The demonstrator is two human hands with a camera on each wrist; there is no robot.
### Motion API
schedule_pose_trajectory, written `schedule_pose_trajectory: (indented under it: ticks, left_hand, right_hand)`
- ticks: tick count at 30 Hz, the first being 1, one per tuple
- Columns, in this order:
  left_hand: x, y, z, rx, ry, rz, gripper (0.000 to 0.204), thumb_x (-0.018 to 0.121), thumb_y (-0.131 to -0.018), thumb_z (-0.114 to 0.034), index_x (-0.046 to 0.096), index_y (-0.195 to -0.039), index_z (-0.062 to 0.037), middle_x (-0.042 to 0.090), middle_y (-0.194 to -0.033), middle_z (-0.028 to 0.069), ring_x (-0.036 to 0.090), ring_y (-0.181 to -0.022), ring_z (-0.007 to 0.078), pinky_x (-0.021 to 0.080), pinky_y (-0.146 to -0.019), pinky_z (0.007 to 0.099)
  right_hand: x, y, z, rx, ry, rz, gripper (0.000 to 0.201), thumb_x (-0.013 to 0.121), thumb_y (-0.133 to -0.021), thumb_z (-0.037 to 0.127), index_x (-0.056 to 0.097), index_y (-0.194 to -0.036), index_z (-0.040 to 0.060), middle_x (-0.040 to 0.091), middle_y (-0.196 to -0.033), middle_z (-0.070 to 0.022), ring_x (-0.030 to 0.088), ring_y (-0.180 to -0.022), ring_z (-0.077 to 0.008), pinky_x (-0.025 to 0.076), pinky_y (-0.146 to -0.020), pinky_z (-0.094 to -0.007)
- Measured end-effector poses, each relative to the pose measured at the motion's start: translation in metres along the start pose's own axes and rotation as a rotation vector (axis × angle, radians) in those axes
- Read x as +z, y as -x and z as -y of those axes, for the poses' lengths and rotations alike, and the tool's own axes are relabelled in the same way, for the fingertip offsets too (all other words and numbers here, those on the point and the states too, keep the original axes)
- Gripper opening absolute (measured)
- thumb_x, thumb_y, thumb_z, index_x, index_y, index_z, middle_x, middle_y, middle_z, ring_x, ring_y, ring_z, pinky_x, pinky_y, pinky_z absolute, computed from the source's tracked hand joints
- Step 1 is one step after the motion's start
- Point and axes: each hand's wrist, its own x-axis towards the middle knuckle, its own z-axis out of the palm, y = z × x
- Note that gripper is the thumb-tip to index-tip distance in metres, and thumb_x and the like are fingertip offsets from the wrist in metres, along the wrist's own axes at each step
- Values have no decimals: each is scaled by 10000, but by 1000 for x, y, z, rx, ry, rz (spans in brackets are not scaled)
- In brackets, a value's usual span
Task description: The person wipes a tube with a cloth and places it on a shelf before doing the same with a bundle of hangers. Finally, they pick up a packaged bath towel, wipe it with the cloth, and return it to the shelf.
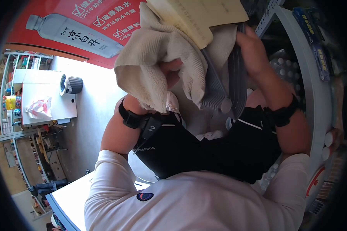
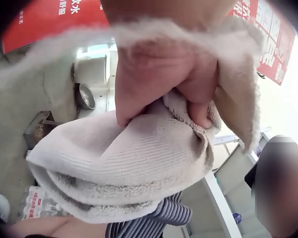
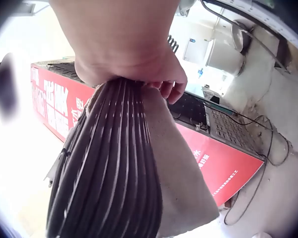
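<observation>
A beige towel with ribbed texture hangs in loose folds from my left hand, whose fingers dig into the cloth. In the left wrist view the thumb and fingers of the left hand grip the towel. My right hand holds a bundle of grey, closely stacked clothes hangers near its upper end. The right wrist view shows the hangers fanned below the right hand, beside a flap of beige cloth. A pale yellow printed sheet lies across the bundle's top.
A red printed board with a bottle picture stands ahead. A white table bears a grey bin and a crumpled bag at left. A metal shelf with bottles stands close on the right.
</observation>
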Motion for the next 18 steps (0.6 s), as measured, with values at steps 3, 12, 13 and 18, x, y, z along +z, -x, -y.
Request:
schedule_pose_trajectory:
  ticks: [3, 12, 13, 18]
  left_hand:
    - [-3, -3, -18, -2, 31, 66, 533, 717, -760, -176, 521, -1255, -146, 515, -1240, 61, 500, -1137, 220, 410, -953, 334]
    - [3, 14, -12, 125, -298, 80, 541, 723, -746, -204, 514, -1242, -154, 515, -1236, 65, 482, -1152, 253, 389, -974, 355]
    - [3, 11, -15, 128, -271, 24, 538, 727, -743, -203, 520, -1237, -160, 515, -1235, 66, 478, -1156, 256, 384, -979, 360]
    - [5, -4, -18, 146, -233, -196, 526, 745, -724, -201, 550, -1213, -188, 515, -1233, 70, 461, -1178, 270, 361, -1000, 385]
  right_hand:
    - [0, -1, -10, -117, 96, -28, 253, 493, -883, 140, 600, -1067, 2, 582, -1024, -128, 581, -929, -199, 450, -823, -296]
    - [18, 13, 22, -33, -299, -73, 262, 515, -888, 113, 517, -1137, 28, 604, -964, -72, 583, -857, -128, 465, -797, -274]
    - [17, 10, 18, -43, -233, -63, 274, 517, -886, 98, 496, -1150, 28, 600, -961, -79, 583, -851, -130, 465, -798, -278]
    - [16, 3, 8, 23, -112, -73, 447, 500, -896, 98, 384, -1326, 54, 555, -1167, -110, 571, -997, -162, 470, -844, -285]
